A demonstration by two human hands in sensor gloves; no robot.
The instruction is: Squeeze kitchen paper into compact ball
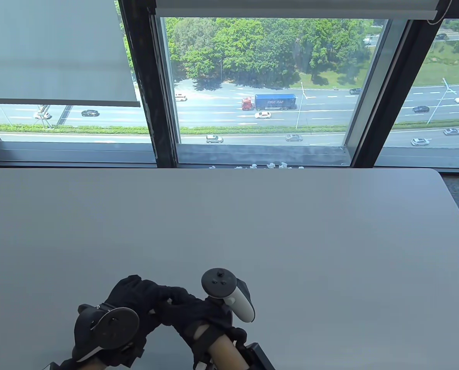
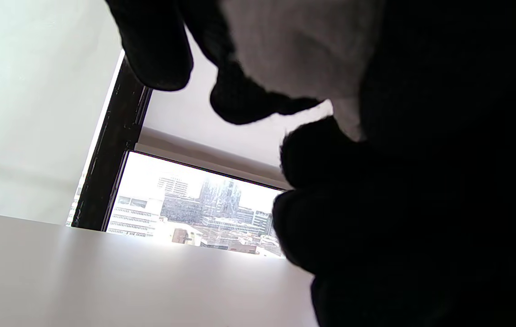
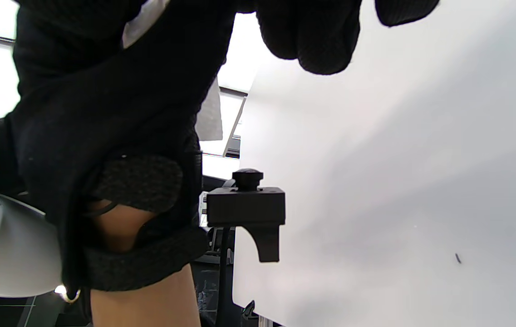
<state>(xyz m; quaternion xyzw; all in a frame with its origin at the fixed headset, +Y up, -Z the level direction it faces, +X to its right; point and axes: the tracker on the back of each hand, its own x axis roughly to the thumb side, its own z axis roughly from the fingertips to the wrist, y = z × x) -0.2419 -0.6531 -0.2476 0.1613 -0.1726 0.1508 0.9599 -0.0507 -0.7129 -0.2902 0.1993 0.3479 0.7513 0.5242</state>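
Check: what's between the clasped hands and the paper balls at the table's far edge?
Only bare table. In the table view, nothing lies between the left hand and right hand, clasped together, and the paper balls at the far edge.

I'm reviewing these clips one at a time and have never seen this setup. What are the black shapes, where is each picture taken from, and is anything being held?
These are a person's two gloved hands, not a machine. The table view looks down from above: the left hand and right hand meet near the bottom edge over a grey table. The controller-like trackers are strapped to the backs of the hands, not held. The other two pictures come from cameras on each wrist, looking along the fingers. In the left wrist view, white kitchen paper shows between the dark fingers, so both hands appear closed around it in a shared grip. Small white scraps lie beyond the table's far edge.
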